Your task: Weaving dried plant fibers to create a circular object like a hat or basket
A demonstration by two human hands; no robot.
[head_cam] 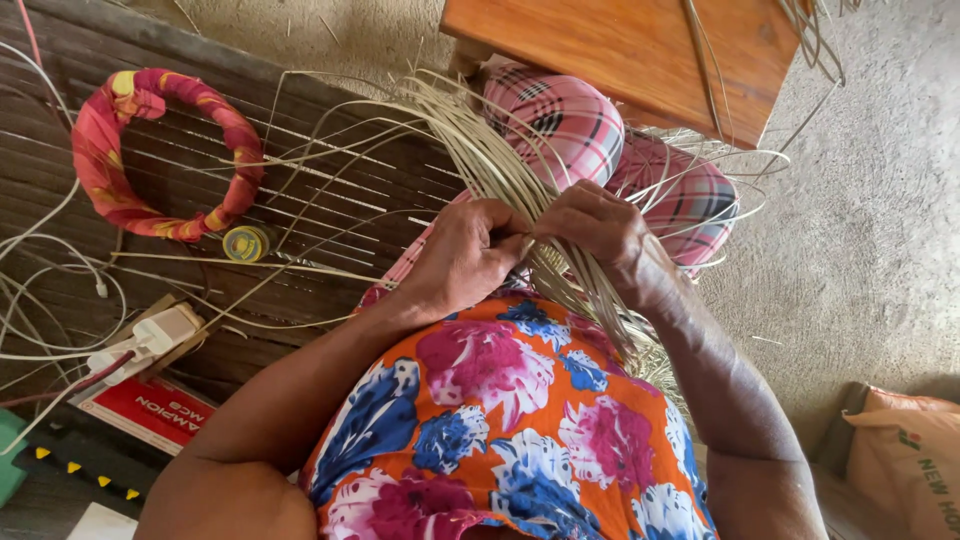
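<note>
Both hands, left hand (462, 255) and right hand (597, 228), are clamped together on the light, springy cane strips (500, 165), best gripped mid-bundle.

Soft, even daylight, sharp at the centre.

No hard shadows anywhere; only a faint shade lies under the left hand (462, 255) and right hand (598, 228) where they meet over the pale strips (500, 165). The sandy floor (870, 200) to the right of the right hand is brightest, nearly washed out. The dark slats (330, 200) left of the left hand stay dim. The wide lens bends lines at the edges; nearby forearms look slightly soft.
</note>
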